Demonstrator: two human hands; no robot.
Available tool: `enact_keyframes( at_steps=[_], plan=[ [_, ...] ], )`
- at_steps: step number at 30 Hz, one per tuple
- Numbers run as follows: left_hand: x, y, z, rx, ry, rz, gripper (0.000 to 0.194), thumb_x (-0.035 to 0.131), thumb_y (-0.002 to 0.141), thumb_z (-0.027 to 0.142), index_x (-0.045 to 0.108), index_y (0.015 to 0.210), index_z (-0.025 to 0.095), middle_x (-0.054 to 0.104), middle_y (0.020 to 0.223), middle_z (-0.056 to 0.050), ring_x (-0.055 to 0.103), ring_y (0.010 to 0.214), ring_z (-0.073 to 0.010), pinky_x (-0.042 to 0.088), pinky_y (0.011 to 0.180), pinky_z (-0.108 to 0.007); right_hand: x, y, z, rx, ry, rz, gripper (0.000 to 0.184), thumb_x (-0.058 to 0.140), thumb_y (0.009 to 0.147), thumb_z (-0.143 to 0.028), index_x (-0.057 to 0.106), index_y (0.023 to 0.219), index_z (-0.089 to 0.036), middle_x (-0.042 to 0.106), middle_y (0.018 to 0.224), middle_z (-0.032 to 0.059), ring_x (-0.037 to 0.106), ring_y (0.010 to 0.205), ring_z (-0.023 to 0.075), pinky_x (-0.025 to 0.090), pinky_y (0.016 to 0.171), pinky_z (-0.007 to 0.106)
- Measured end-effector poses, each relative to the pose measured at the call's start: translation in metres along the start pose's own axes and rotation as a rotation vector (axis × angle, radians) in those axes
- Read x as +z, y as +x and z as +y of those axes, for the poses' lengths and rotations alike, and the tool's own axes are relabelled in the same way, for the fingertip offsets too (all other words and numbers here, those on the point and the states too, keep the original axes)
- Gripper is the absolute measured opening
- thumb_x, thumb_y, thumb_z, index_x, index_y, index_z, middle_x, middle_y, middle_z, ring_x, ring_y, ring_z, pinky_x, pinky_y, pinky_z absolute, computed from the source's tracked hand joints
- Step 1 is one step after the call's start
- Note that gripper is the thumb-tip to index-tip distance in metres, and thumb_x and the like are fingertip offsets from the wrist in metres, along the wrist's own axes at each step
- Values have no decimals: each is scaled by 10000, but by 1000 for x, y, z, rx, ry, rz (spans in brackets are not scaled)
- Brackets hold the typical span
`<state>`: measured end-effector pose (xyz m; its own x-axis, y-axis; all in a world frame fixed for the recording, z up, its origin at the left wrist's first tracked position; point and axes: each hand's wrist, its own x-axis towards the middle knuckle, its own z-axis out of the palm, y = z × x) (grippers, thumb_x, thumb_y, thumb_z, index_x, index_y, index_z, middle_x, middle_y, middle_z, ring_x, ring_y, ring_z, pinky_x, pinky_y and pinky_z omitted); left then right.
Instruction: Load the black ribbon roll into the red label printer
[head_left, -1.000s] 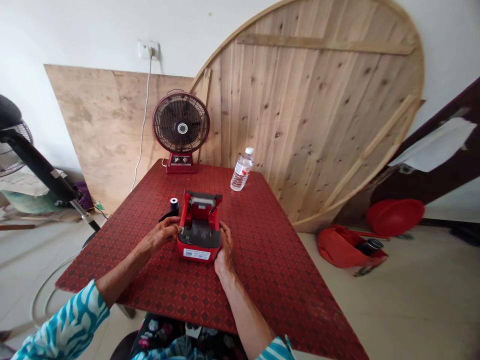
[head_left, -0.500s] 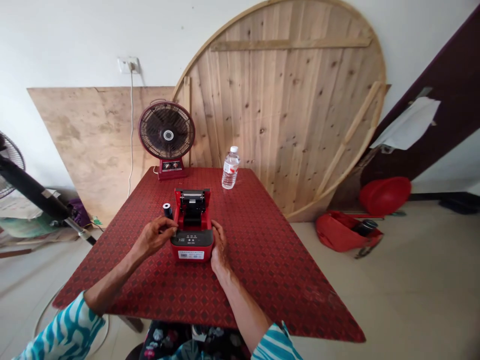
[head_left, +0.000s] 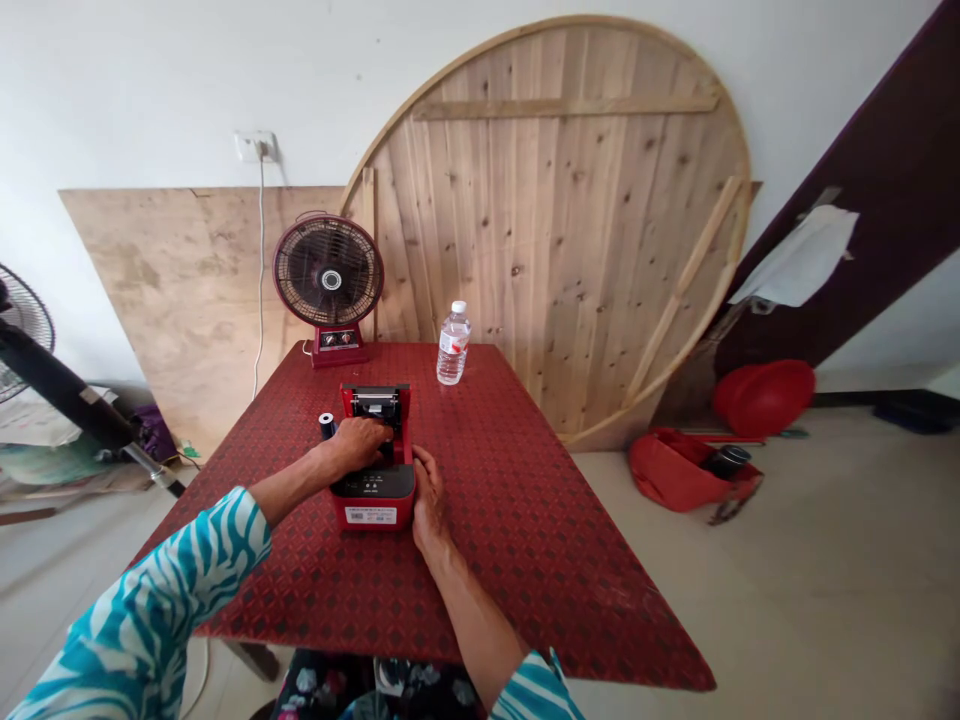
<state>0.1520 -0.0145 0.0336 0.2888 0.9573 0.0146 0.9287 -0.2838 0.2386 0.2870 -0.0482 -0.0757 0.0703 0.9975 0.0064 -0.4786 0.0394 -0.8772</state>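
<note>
A small red-and-black label printer (head_left: 370, 500) sits on the table with its lid raised at the back. My left hand (head_left: 358, 446) reaches over the open compartment, back of the hand up; its fingertips are hidden inside, so what they touch does not show. My right hand (head_left: 427, 503) is held against the printer's right side, fingers along the wall, steadying it. Just behind my left hand, a black roll with a white core end (head_left: 326, 424) stands upright, partly covered.
The red patterned table (head_left: 525, 570) carries a red fan (head_left: 330, 285) at its back left and a water bottle (head_left: 453, 345) at its back right. A round wooden board (head_left: 562, 220) leans on the wall. On the floor at right lies a red bag (head_left: 667, 470).
My left hand has moved from the printer's left front edge up and right into its open compartment. My right hand stays on the side. The view has shifted slightly.
</note>
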Motion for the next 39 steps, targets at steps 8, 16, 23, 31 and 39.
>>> enact_keyframes(
  at_steps=[8, 16, 23, 31, 39],
  plan=[
    [-4, 1, 4, 26, 58, -29, 237, 678, 652, 20, 692, 836, 170, 691, 952, -176, 642, 972, -376, 482, 817, -449, 0, -2, -5, 15, -10, 26, 415, 638, 722, -479, 659, 1038, -211, 719, 1000, 35, 638, 912, 205, 485, 778, 311],
    [-26, -26, -3, 99, 31, -20, 339, 683, 627, 100, 697, 946, 212, 692, 1021, -121, 627, 1004, -331, 474, 818, -375, -2, -3, -5, 28, -64, -3, 409, 649, 717, -463, 664, 1047, -221, 719, 991, 26, 637, 871, 190, 480, 754, 300],
    [-54, -35, -12, 200, -501, -70, 284, 727, 602, 202, 757, 880, 252, 690, 825, -18, 607, 718, -187, 448, 654, -243, 1, -8, -11, -6, -122, -30, 393, 649, 711, -444, 681, 1032, -220, 723, 1013, 33, 630, 881, 199, 484, 753, 305],
    [-99, -67, -54, -13, -1012, 86, 370, 764, 606, 244, 683, 960, 175, 701, 834, -39, 624, 740, -194, 471, 706, -310, -5, -6, -4, 4, -130, -48, 394, 634, 747, -461, 663, 1061, -225, 703, 1095, 50, 612, 1034, 230, 468, 864, 347],
    [-59, -46, -137, -253, -810, 469, 333, 734, 572, 219, 581, 864, 169, 654, 757, 6, 617, 726, -162, 461, 693, -267, -5, -7, -7, 8, -136, -41, 421, 658, 727, -495, 664, 1052, -226, 718, 1032, 49, 634, 934, 226, 487, 793, 340]
  ],
)
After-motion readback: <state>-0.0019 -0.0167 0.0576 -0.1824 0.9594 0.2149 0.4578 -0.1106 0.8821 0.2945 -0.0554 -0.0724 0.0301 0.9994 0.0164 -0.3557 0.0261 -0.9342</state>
